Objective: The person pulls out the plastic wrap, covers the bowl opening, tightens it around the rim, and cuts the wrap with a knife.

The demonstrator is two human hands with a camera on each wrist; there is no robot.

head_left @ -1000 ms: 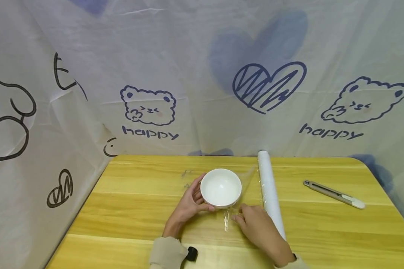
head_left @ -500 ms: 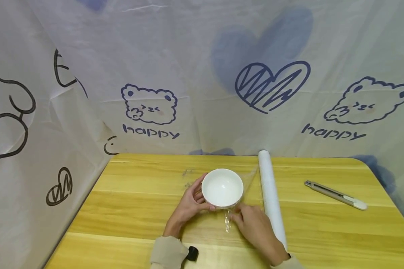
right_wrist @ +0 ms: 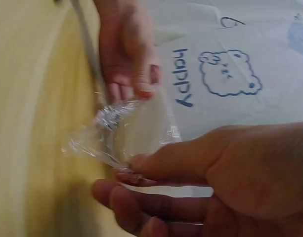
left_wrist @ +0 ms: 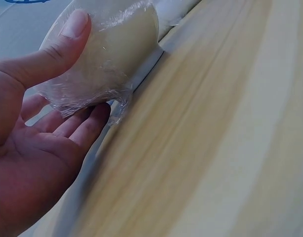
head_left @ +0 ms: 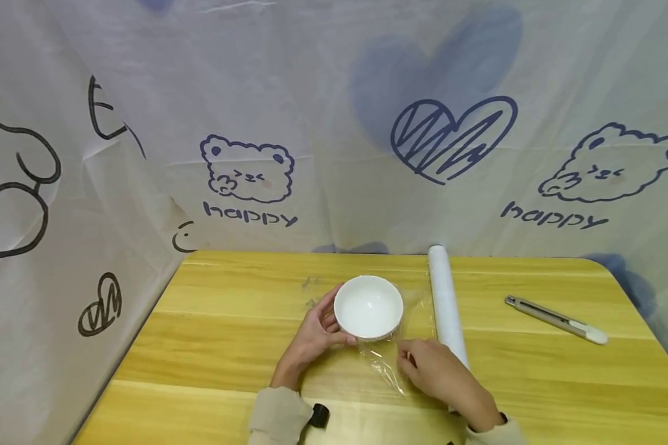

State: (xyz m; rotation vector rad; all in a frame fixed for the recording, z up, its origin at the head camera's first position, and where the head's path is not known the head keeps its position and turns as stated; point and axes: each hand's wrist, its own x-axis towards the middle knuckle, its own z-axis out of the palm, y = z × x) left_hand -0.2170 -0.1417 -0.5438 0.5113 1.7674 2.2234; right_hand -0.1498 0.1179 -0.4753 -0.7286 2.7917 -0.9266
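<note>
A white bowl [head_left: 367, 307] is held by my left hand [head_left: 315, 337], thumb on the near side and fingers along the left wall. Clear cling film [left_wrist: 109, 74] wraps the bowl's outside in the left wrist view, bunched near the fingers. To the right of the bowl is my right hand [head_left: 438, 369]. Its thumb and index finger pinch the film [right_wrist: 99, 136] in the right wrist view. A loose flap of film also hangs below the bowl toward me. Just past the right hand lies the white cling film roll [head_left: 447, 296], partly covered by the forearm.
On the right side of the wooden table [head_left: 211, 346] lies a utility knife [head_left: 556, 319]. A printed cloth [head_left: 339, 123] hangs behind the table and along its left side. A small black object [head_left: 319, 415] sits at the left sleeve.
My right hand has drawn away from the bowl to the right. The film flap under the bowl now spreads and slants right instead of hanging straight. My left hand keeps its hold.
</note>
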